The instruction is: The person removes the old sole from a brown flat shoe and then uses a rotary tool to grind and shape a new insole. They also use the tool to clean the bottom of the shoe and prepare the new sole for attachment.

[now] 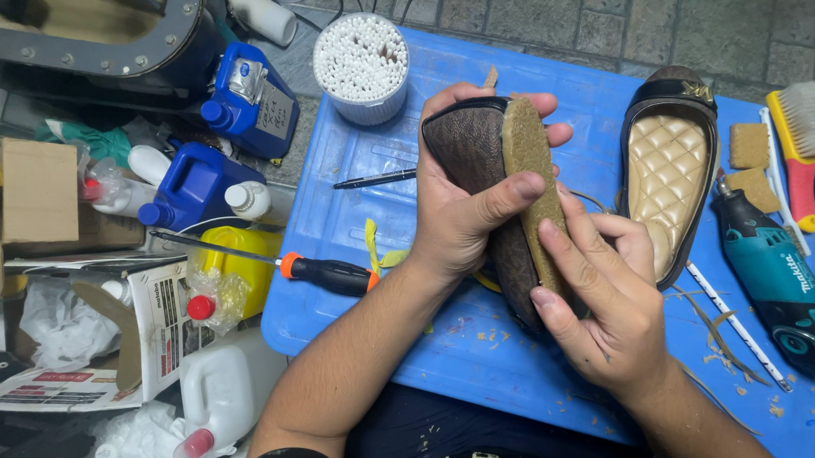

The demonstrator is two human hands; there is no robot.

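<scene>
My left hand (458,212) grips a dark brown flat shoe (473,147) turned on its side, thumb pressed on the tan sole strip (529,158) along its bottom. My right hand (607,302) holds the lower part of the same shoe, fingers pressing the sole strip from the right. The shoe is held above the blue plastic work surface (380,230). A second matching shoe (669,169) lies upright to the right, showing a quilted gold insole.
A teal rotary tool (782,284), red-handled brush (803,152) and tan sponge pieces (749,146) lie at right. A screwdriver (321,272), pen (375,179) and tub of cotton swabs (362,66) sit at left. Blue jugs (191,185), bottles and boxes crowd the floor.
</scene>
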